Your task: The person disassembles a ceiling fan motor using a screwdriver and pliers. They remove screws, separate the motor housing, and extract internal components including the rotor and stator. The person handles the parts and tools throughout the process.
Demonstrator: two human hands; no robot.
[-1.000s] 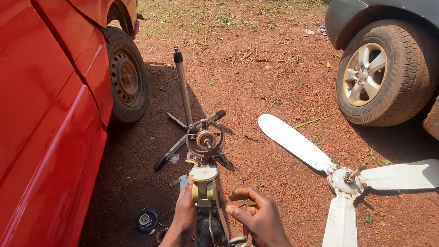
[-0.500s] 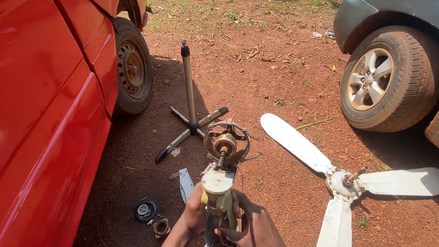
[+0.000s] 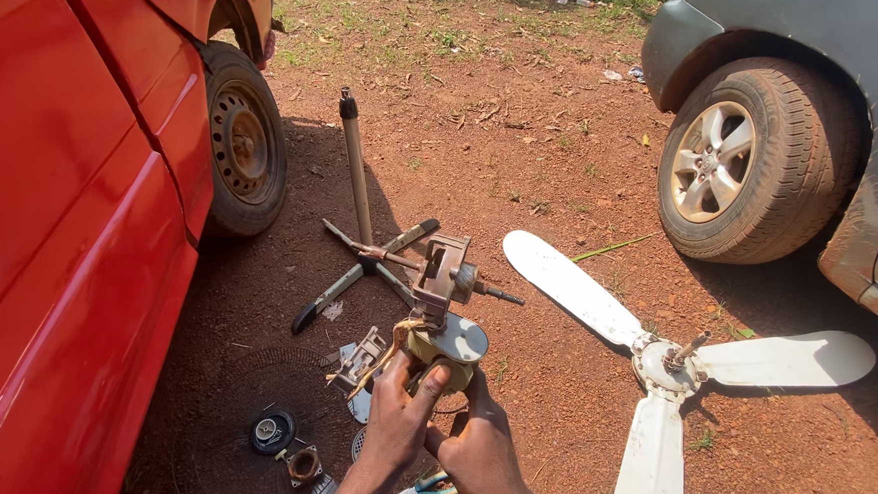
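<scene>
Fan motor (image 3: 444, 295) upright above both hands, left hand (image 3: 396, 418) and right hand (image 3: 482, 453) gripping its base.

- A red car (image 3: 49, 247) fills the left side, its steel-rimmed wheel (image 3: 243, 142) on the red dirt;
- a grey car (image 3: 830, 66) stands at right, its alloy wheel (image 3: 740, 161) in sun;
- a white three-bladed ceiling fan (image 3: 666, 365) lies on the ground;
- a cross-footed stand with an upright pole (image 3: 357, 181) sits in the shade;
- a round wire grille (image 3: 228, 428) lies flat, a small black disc (image 3: 270, 431) on it;
- blue-handled pliers (image 3: 424, 492) lie near the bottom edge.
</scene>
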